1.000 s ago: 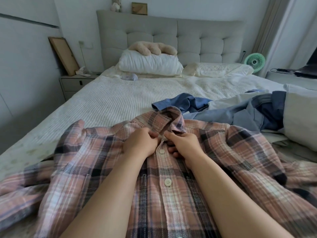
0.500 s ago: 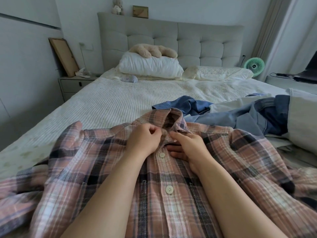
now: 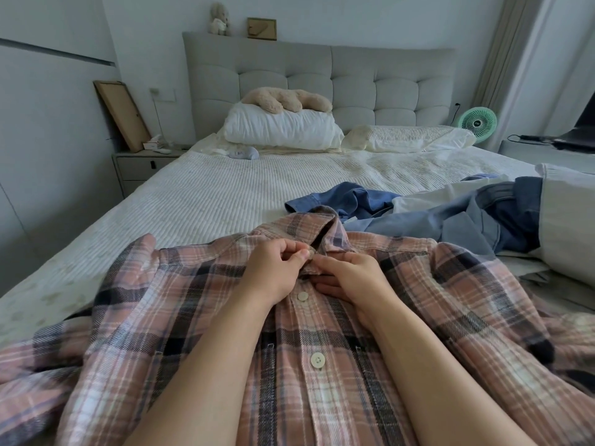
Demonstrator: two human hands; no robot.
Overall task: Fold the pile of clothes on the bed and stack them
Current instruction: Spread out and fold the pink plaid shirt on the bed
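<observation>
Pink, navy and white plaid shirt (image 3: 199,320) spread front-up on the bed (image 3: 206,201), white buttons down its placket, left hand (image 3: 273,272) and right hand (image 3: 351,278) both pinching the placket just below the collar, blue clothes (image 3: 450,217) heaped just beyond

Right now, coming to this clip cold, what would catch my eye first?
The pink plaid shirt spread front-up across the near end of the bed dominates. The left hand and right hand meet just below its collar, pinching the button placket. Behind it to the right lies a rumpled heap of blue clothes, not yet folded.
</observation>
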